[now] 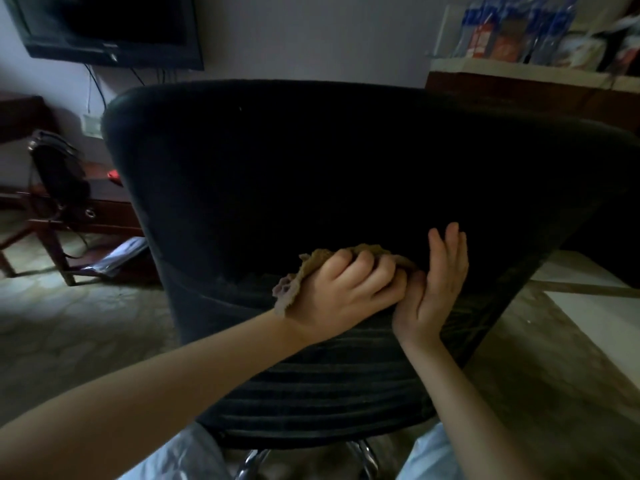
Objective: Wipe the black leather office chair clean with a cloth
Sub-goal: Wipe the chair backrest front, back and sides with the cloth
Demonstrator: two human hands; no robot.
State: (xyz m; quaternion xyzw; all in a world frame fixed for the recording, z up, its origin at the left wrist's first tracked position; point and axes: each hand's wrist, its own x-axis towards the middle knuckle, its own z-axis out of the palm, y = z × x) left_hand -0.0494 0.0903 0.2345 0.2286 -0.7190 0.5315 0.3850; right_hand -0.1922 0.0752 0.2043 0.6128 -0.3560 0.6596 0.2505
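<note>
The black leather office chair (pixel 346 161) fills the middle of the view, its broad backrest facing the person and its ribbed lower part running down towards the near edge. Below that, part of the chrome base (pixel 254 460) shows between the person's pale trousers (pixel 194 455).

The left hand (pixel 346 292) reaches in from the near left. Its fingers are curled tight round a tan cloth (pixel 304 271), clamped on it and pressing it against the lower middle of the backrest. The cloth bunches out past the knuckles on the far side and hangs in a ragged edge to the left of the wrist.

The right hand (pixel 434 285) comes up from the near right and lies flat on the leather just beside the left hand, touching it. Its fingers are straight and close together, pointing up the backrest and holding nothing.

At the far left a dark television (pixel 104 26) hangs on the wall, with cables trailing below it. Under it, a black bag (pixel 59 174) sits by some dark wooden furniture. At the far right a shelf (pixel 512 65) carries bottles (pixel 519 26) and other items too blurred to name. A patterned floor (pixel 69 323) spreads around the chair.
</note>
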